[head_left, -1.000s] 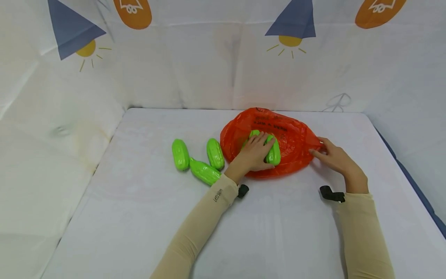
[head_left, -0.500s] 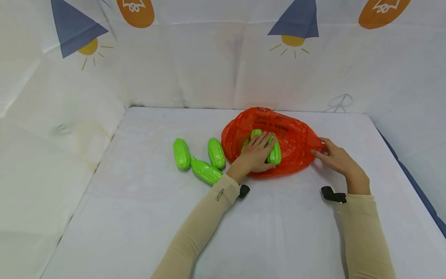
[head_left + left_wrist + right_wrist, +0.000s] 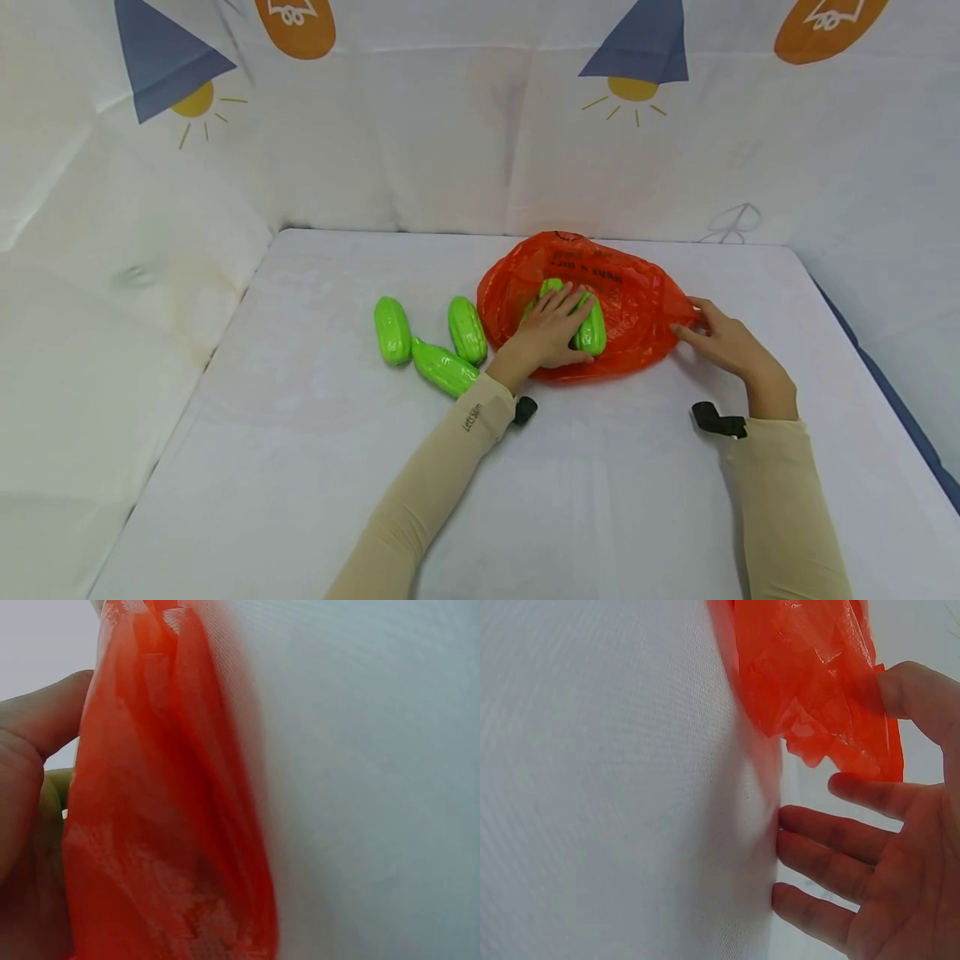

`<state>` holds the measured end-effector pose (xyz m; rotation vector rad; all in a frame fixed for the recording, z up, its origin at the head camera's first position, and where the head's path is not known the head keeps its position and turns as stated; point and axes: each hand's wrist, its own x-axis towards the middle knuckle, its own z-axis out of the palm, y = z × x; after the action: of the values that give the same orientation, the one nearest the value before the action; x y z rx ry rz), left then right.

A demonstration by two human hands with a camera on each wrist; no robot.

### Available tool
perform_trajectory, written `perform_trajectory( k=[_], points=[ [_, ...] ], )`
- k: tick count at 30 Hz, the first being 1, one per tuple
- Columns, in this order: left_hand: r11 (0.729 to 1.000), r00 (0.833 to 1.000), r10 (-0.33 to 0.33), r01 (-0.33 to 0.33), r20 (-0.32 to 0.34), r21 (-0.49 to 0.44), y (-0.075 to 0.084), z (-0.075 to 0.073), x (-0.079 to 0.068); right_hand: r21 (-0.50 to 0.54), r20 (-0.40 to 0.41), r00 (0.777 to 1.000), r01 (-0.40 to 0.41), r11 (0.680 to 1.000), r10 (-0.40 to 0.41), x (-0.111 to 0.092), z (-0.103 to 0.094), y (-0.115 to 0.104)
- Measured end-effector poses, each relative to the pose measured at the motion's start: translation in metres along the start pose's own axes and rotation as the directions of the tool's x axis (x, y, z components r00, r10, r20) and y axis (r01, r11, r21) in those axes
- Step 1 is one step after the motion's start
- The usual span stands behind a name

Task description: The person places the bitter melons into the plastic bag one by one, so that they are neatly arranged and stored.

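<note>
A red plastic bag [image 3: 637, 321] with dark print lies near the back of the white table. Glossy green oblong pieces [image 3: 592, 329] are at the bag, partly covered by my left hand [image 3: 551, 333]. That hand rests over them with its fingers extended and thumb out to the side; in the left wrist view the bag's red film [image 3: 165, 802] stands beside the thumb. At the bag's right end, my right hand [image 3: 723, 337] pinches the film between thumb and index finger. Its other fingers [image 3: 829, 832] stay spread apart in the right wrist view.
Left of the bag lie three more green pieces: one far left [image 3: 392, 331], one near the bag [image 3: 467, 330], and a tapered one [image 3: 442, 367] partly behind the left forearm. A white curtain [image 3: 450, 150] rises behind the table [image 3: 315, 467].
Both hands, the bag and the green pieces keep their places. The whole head view has shifted slightly.
</note>
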<state>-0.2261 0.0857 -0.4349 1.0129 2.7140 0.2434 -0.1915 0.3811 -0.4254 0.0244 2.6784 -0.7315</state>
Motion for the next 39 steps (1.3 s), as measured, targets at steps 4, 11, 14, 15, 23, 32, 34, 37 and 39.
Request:
perform_trajectory(
  k=[4,11,14,15,23,32,34,37,39],
  points=[
    [1.000,1.000,-0.010,0.010,0.007,-0.008,0.001,0.000,0.000,-0.001,0.001,1.000,0.001,1.000,-0.001,0.000,0.000,0.000],
    [1.000,0.999,-0.025,0.025,0.021,-0.007,0.001,0.000,0.000,0.006,0.003,1.000,0.000,1.000,0.000,0.001,0.000,0.001],
    [1.000,0.999,-0.024,0.024,0.022,0.001,0.001,0.000,0.000,0.004,0.003,1.000,-0.002,1.000,0.002,0.001,0.000,0.001],
    [1.000,1.000,-0.020,0.020,0.020,-0.001,0.001,0.000,-0.001,0.004,0.003,1.000,-0.004,1.000,0.004,0.001,0.000,0.001],
    [1.000,1.000,0.002,-0.002,0.025,-0.007,0.000,-0.001,-0.002,0.009,0.008,1.000,-0.019,1.000,0.019,0.000,0.000,0.000],
    [0.997,0.999,0.046,-0.048,-0.026,-0.053,0.001,-0.012,-0.004,-0.002,0.006,1.000,-0.020,1.000,0.020,-0.003,-0.002,0.000],
    [0.993,0.996,0.068,-0.073,-0.059,-0.088,0.001,-0.021,-0.008,0.003,0.004,1.000,-0.015,1.000,0.015,-0.003,-0.002,0.001],
    [0.989,0.989,0.096,-0.108,-0.116,-0.102,-0.001,-0.034,-0.016,0.011,0.003,1.000,-0.006,1.000,0.006,-0.002,-0.001,0.001],
    [0.989,0.982,0.109,-0.122,-0.154,-0.080,-0.004,-0.042,-0.023,0.010,0.002,1.000,0.002,1.000,-0.002,-0.001,-0.001,0.001]
  ],
)
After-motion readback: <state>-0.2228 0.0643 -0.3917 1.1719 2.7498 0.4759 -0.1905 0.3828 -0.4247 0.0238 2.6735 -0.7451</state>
